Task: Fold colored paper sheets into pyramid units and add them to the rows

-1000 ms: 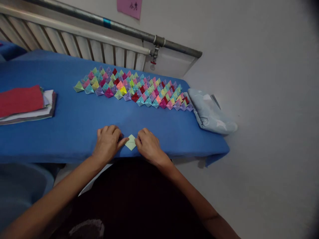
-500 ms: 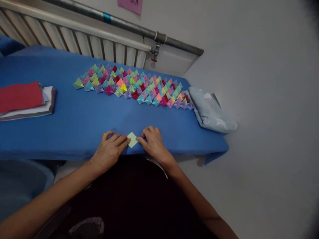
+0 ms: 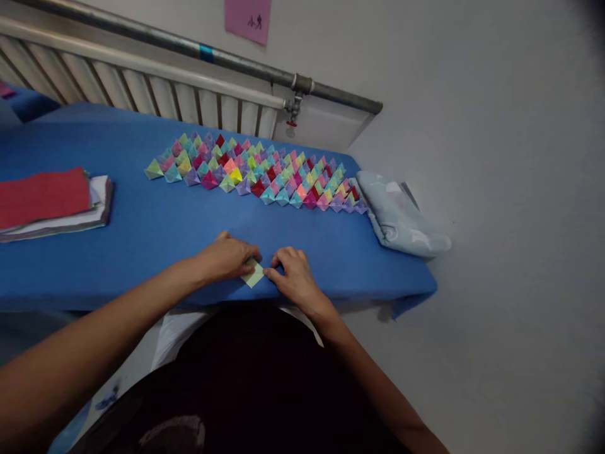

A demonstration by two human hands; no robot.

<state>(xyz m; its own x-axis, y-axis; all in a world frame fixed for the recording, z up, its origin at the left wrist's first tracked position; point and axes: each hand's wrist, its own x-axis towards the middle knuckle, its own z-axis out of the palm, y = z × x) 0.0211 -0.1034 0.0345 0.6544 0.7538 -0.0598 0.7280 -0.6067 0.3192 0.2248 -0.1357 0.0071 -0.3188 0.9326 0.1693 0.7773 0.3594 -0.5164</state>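
On the left of the blue-covered worktop [image 3: 155, 236], a red sheet [image 3: 45, 197] on top of a stack of white and grey layers [image 3: 97, 215]. Behind, against the wall, a pale radiator [image 3: 137, 92] with a metal pipe [image 3: 246, 64] above, sloping down to the right. Next, slanting rows of small folded paper shapes [image 3: 263, 177] in green, blue, purple, pink, yellow and red, packed close, points up.

Nearer, by the front edge, the left hand [image 3: 231, 257], back upward: fingers bent and close together over the upper left part of a pale green paper square [image 3: 254, 276], tips partly hidden, firmness of hold impossible to tell. Square on the worktop between both hands, one corner toward the body. Touching its right corner, the thumb of the right hand [image 3: 293, 277], other fingers loosely curled; pinch or mere press, impossible to tell.

Behind the rows, a red-handled valve [image 3: 293, 108] below the pipe. Farthest right, beside the rows' end, a folded grey-blue cloth [image 3: 401, 221].
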